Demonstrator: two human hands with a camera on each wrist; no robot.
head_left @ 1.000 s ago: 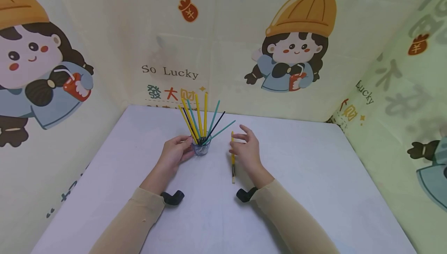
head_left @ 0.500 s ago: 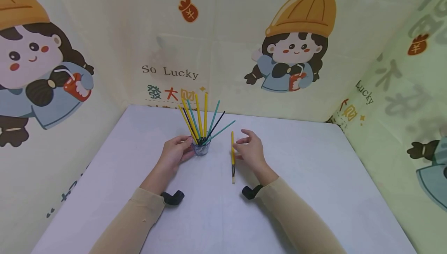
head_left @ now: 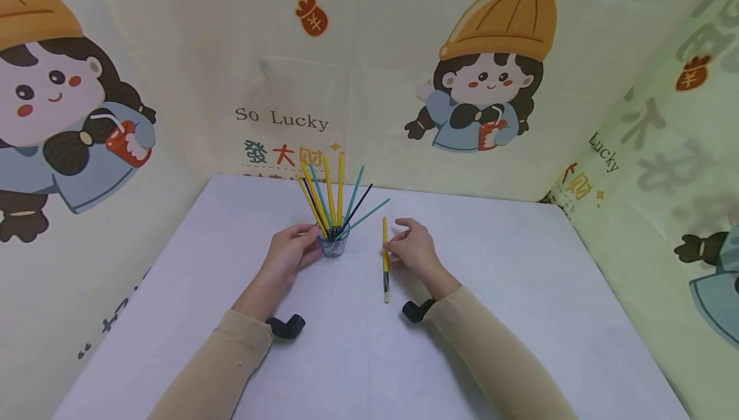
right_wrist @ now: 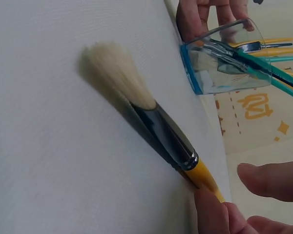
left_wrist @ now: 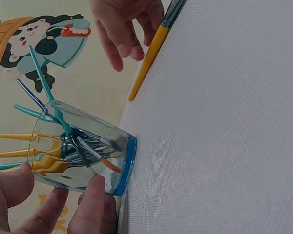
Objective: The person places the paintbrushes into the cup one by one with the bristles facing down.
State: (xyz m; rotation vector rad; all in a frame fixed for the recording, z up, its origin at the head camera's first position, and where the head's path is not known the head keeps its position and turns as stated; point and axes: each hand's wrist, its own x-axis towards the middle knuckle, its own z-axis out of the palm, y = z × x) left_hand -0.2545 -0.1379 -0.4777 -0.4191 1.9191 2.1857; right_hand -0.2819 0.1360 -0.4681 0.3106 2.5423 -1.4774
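Observation:
My left hand (head_left: 288,250) holds a small clear cup (head_left: 333,250) upright on the table, thumb and fingers against its side. Several paintbrushes (head_left: 329,195) with yellow, teal and dark handles stand in it, bristles down. In the left wrist view the cup (left_wrist: 118,165) shows a blue base. A yellow-handled paintbrush (head_left: 385,263) lies on the table right of the cup, its pale bristles (right_wrist: 117,73) toward me. Over its handle hovers my right hand (head_left: 417,252), thumb apart from the fingers. Fingertips (right_wrist: 212,209) overlap the handle in the right wrist view; I cannot tell whether they touch it.
A white cloth covers the table (head_left: 346,356). Behind it and at both sides hangs a cream backdrop (head_left: 381,35) with cartoon figures and lettering. Each wrist bears a black camera mount (head_left: 287,327).
My right hand has shifted right and slightly nearer to me, then its fingertips have come back a little toward the loose paintbrush. The left hand, cup and loose brush have stayed still.

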